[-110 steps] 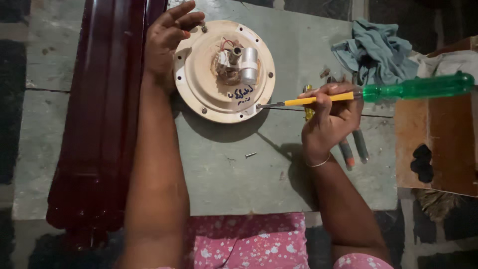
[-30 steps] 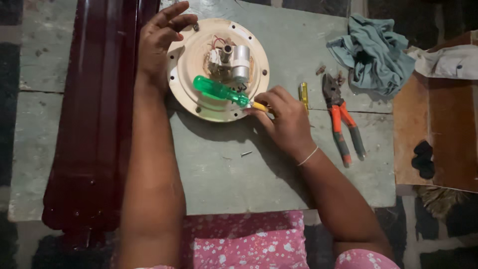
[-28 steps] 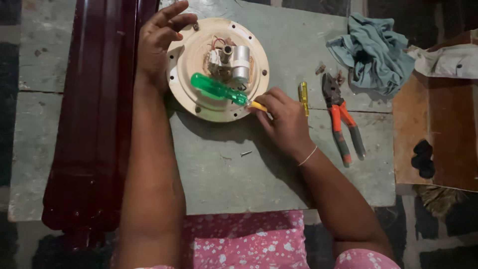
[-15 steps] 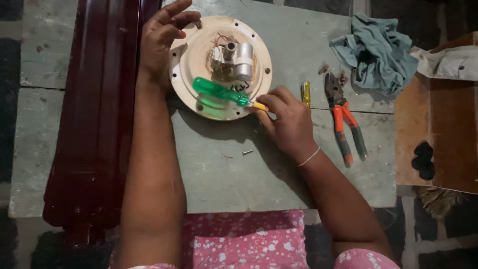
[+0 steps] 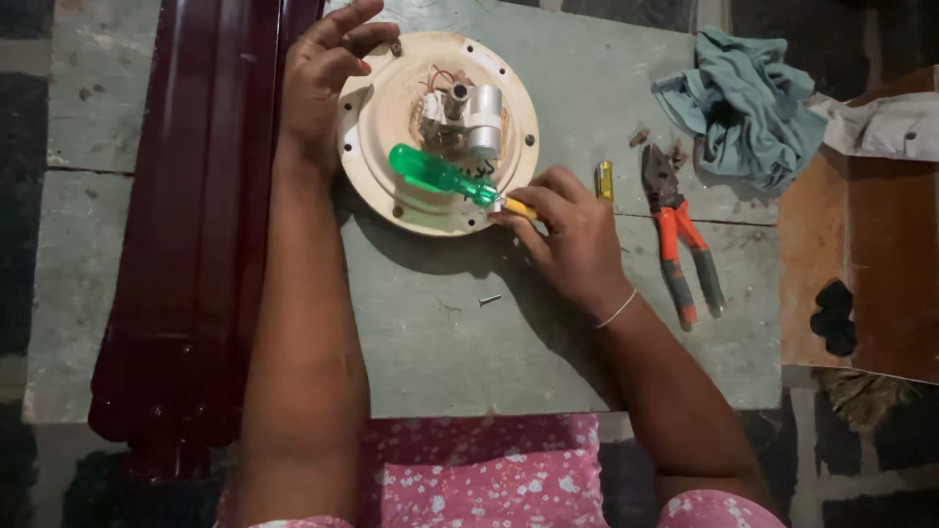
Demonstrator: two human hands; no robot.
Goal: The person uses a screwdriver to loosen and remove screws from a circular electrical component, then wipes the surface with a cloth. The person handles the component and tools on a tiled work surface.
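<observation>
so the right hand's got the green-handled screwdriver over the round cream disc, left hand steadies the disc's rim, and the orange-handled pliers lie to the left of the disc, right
Not quite. The head view shows the orange-handled pliers lying to the right of the round cream disc, past the right hand, not to its left. The rest holds: that hand has the green-handled screwdriver over the disc, and the left hand steadies the disc's rim.

The scene is dim and unevenly lit, with soft light falling from above onto the middle of the grey surface (image 5: 430,342). The corners and the floor at the edges sink into near black. A soft shadow spreads below the round cream plate (image 5: 391,108) and under the right hand (image 5: 572,240). The dark red panels (image 5: 196,215) carry long faint highlights. The translucent green screwdriver handle (image 5: 435,174) glows brightly. Detail is slightly soft and grainy throughout.
</observation>
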